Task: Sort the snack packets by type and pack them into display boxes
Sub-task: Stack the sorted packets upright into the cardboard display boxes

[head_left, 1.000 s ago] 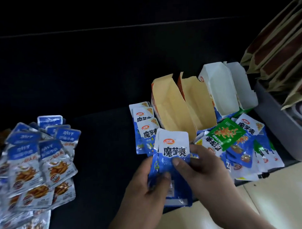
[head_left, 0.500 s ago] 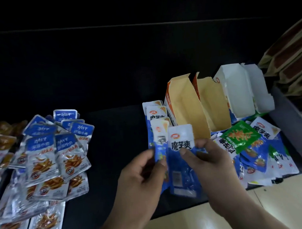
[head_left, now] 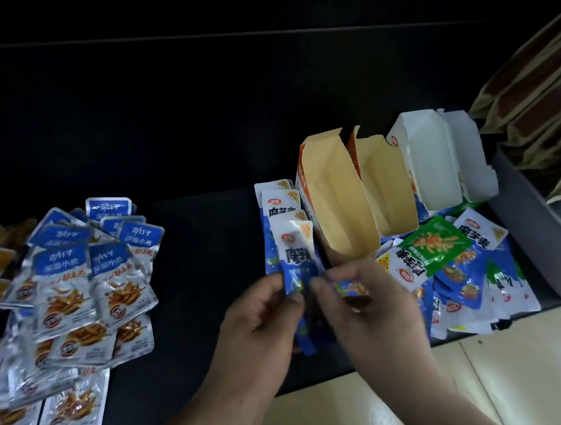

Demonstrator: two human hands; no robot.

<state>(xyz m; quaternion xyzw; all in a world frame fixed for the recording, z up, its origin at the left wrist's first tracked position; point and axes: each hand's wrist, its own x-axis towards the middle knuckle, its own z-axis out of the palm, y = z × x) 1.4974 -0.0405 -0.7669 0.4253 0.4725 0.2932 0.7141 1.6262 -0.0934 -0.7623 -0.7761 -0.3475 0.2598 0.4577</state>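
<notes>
Black surface [head_left: 195,279] fills most of the view. The room behind it at 12 o'clock is dark and nothing there is readable. A pale wooden strip [head_left: 507,379] runs along the near edge at 4 to 5 o'clock. A grey bin [head_left: 528,235] sits at the right end at 3 o'clock, and brown-and-tan paper bags [head_left: 529,92] show above it at 2 o'clock.

Four open display boxes stand in a row at 1 o'clock, with their mouths facing the viewer. The left orange box [head_left: 332,194] and the second orange box [head_left: 386,183] sit side by side, both showing tan inner walls. Next come the white box [head_left: 430,162] and the far white box [head_left: 471,151], close together, with white insides showing.

A short upright stack of blue-and-white packets [head_left: 277,199] stands just beside the left orange box, on its 9 o'clock side. A loose pile of blue-and-white packets [head_left: 466,288] lies in front of the boxes at 3 to 4 o'clock, with a green packet [head_left: 439,245] on top. A heap of silver-and-blue fish packets [head_left: 75,283] lies at 9 o'clock, well apart from the boxes. Some orange-brown packets [head_left: 0,254] at the far left edge are blurred.

Both hands are just below centre. The left hand [head_left: 257,324] has thumb and forefinger clamped on the lower half of the held packet [head_left: 295,250]. The right hand [head_left: 365,304] has its fingers curled and pinches the same packet from the 3 o'clock side. The held packet stands upright, just in front of the upright stack and near the left orange box's near corner. More blue packet edges stick out below the hands; I cannot tell how many.
</notes>
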